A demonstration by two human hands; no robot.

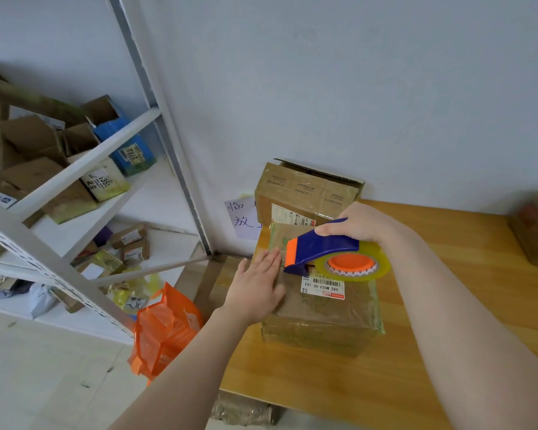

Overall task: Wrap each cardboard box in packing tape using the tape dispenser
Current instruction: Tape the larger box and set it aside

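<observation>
Left fingers (pixel 269 262): straight, flat on box top, just left of dispenser nose.
Right hand (pixel 359 223): curled round tape dispenser (pixel 323 248) handle.
Dispenser: on cardboard box (pixel 320 308).
Box: on wooden table (pixel 448 336).

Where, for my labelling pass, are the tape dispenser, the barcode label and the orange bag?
tape dispenser (pixel 323 248): head view, on its blue body.
barcode label (pixel 323 287): head view, on its printed middle.
orange bag (pixel 165 330): head view, on its front side.
</observation>
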